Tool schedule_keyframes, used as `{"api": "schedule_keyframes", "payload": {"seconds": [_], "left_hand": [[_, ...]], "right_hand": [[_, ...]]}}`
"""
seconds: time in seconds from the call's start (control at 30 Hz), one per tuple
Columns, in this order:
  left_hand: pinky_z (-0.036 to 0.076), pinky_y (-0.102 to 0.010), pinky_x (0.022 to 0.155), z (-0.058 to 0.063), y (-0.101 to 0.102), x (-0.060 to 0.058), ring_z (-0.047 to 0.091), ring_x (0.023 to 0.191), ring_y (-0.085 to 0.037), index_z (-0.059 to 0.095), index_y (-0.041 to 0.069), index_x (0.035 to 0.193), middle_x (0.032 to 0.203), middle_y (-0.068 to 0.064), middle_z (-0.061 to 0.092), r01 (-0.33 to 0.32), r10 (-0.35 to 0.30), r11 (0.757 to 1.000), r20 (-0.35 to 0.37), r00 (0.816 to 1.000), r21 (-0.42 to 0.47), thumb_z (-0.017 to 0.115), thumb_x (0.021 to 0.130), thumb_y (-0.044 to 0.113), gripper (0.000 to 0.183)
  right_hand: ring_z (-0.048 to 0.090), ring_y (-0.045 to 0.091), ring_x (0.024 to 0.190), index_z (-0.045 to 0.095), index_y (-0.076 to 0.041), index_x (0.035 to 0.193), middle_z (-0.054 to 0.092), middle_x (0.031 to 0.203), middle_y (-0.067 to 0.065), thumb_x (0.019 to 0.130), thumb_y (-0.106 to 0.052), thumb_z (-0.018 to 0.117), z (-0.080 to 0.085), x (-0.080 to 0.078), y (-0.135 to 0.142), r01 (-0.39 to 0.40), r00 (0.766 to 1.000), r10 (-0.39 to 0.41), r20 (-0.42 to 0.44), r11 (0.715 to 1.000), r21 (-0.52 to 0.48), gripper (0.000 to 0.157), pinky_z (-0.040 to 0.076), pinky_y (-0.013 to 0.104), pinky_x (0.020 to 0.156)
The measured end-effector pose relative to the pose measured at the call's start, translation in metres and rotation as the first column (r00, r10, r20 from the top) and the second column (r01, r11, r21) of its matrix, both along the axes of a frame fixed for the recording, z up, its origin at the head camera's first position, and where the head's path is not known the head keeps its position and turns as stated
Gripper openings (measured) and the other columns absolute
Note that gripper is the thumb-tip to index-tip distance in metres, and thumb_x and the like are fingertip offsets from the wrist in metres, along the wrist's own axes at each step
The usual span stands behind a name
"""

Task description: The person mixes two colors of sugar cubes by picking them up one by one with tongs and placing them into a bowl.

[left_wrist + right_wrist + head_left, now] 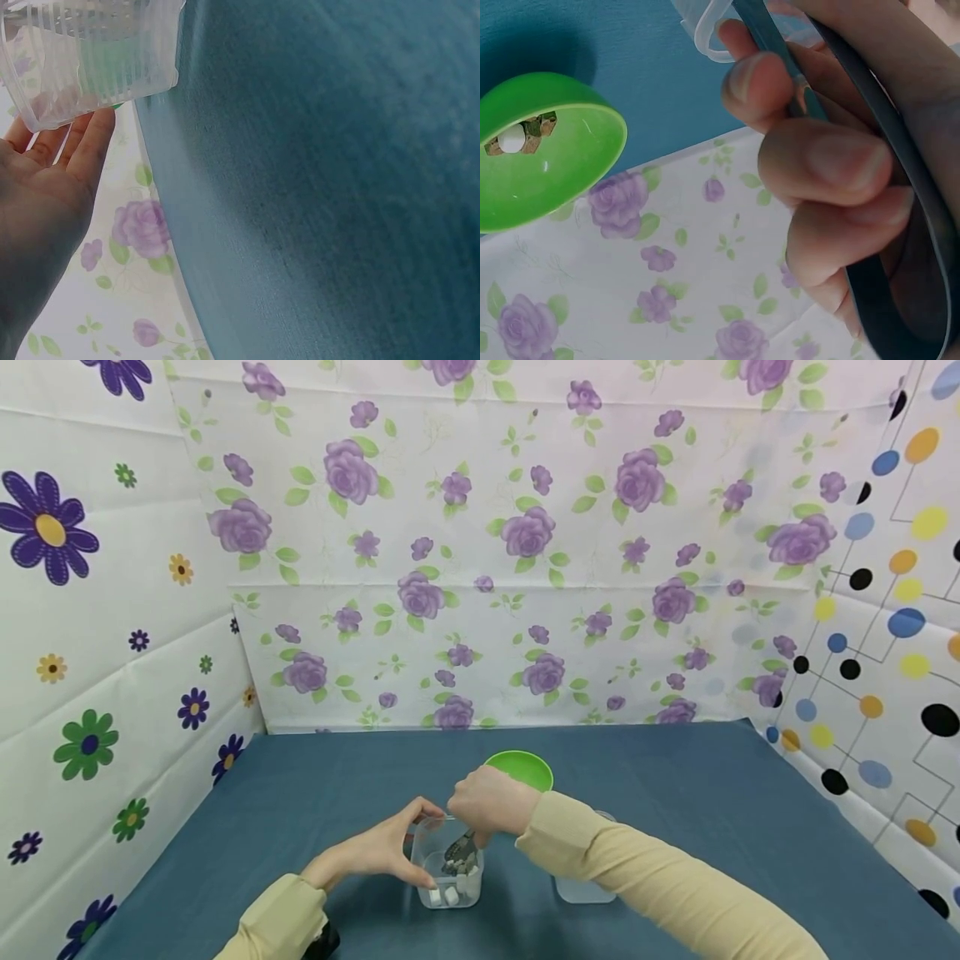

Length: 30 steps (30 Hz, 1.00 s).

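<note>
My left hand (pixel 382 849) holds a clear plastic container (pixel 422 852) by its side, thumb at the near edge and fingers on the far side. In the left wrist view, fingers touch the ribbed wall of the container (pixel 112 64). Several white cubes (pixel 451 896) lie inside it. With curled fingers my right hand (pixel 491 799) grips metal tongs (pixel 891 326), bent in a U at the top. The tips of the tongs (pixel 459 853) reach down into the container among light pieces; whether they pinch one I cannot tell.
Behind my right hand stands a green bowl (pixel 522 766); in the right wrist view it holds a white piece (pixel 511 139) and several brown-green pieces (pixel 532 135). Another clear plastic item (pixel 585 891) is partly under my right forearm. Patterned sheets border the blue tablecloth (pixel 675 810).
</note>
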<state>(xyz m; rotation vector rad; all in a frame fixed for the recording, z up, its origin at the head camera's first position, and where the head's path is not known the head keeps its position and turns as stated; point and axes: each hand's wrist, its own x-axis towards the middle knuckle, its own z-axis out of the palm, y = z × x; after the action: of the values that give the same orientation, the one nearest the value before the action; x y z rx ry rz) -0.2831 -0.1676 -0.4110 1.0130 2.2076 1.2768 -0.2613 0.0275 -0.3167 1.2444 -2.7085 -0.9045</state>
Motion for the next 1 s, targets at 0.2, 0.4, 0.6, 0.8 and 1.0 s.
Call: {"api": "schedule_keyframes", "payload": {"seconds": [0.2, 0.4, 0.6, 0.8, 1.0], "left_hand": [[0.038, -0.044, 0.087, 0.000, 0.000, 0.000, 0.035, 0.116, -0.027, 0.033, 0.009, 0.127, 0.129, -0.009, 0.034, -0.002, 0.002, 1.000, 0.002, 1.000, -0.007, 0.072, 0.079, 0.022, 0.063], [0.038, -0.043, 0.086, 0.000, 0.001, 0.000, 0.035, 0.116, -0.027, 0.033, 0.010, 0.127, 0.129, -0.008, 0.033, -0.004, 0.004, 1.000, 0.002, 1.000, -0.012, 0.072, 0.079, 0.022, 0.063], [0.038, -0.043, 0.087, -0.001, 0.001, -0.001, 0.035, 0.118, -0.026, 0.033, 0.009, 0.127, 0.130, -0.010, 0.032, 0.001, -0.001, 1.000, -0.002, 1.000, -0.001, 0.071, 0.079, 0.023, 0.063], [0.039, -0.043, 0.086, -0.003, 0.000, -0.002, 0.035, 0.118, -0.025, 0.033, 0.011, 0.127, 0.129, -0.006, 0.034, -0.008, 0.008, 1.000, -0.002, 1.000, -0.012, 0.071, 0.079, 0.023, 0.062], [0.038, -0.044, 0.086, -0.002, 0.001, 0.000, 0.035, 0.117, -0.026, 0.034, 0.013, 0.127, 0.128, -0.005, 0.034, -0.018, 0.018, 1.000, -0.004, 1.000, -0.012, 0.072, 0.079, 0.023, 0.062]], "right_hand": [[0.045, 0.007, 0.050, 0.062, -0.021, 0.068, 0.046, 0.055, -0.008, 0.074, -0.033, 0.075, 0.002, -0.004, 0.006, -0.027, 0.999, 0.028, 0.020, 0.999, -0.045, 0.018, 0.040, 0.021, 0.049], [0.036, 0.007, 0.044, 0.054, -0.021, 0.055, 0.039, 0.048, -0.008, 0.075, -0.032, 0.074, 0.008, -0.006, 0.018, -0.071, 0.995, 0.080, 0.064, 0.988, -0.137, 0.031, 0.029, 0.022, 0.044], [0.038, 0.006, 0.045, 0.059, -0.023, 0.053, 0.040, 0.046, -0.010, 0.075, -0.033, 0.074, 0.014, -0.007, 0.031, -0.086, 0.988, 0.112, 0.105, 0.970, -0.228, 0.028, 0.030, 0.020, 0.043], [0.038, 0.005, 0.044, 0.061, -0.024, 0.052, 0.041, 0.047, -0.013, 0.074, -0.031, 0.075, 0.015, -0.011, 0.043, -0.090, 0.982, 0.136, 0.130, 0.947, -0.309, 0.027, 0.031, 0.020, 0.041], [0.036, 0.005, 0.044, 0.059, -0.023, 0.050, 0.039, 0.046, -0.013, 0.075, -0.032, 0.075, 0.017, -0.013, 0.054, -0.095, 0.967, 0.177, 0.181, 0.917, -0.388, 0.030, 0.030, 0.020, 0.044]]}}
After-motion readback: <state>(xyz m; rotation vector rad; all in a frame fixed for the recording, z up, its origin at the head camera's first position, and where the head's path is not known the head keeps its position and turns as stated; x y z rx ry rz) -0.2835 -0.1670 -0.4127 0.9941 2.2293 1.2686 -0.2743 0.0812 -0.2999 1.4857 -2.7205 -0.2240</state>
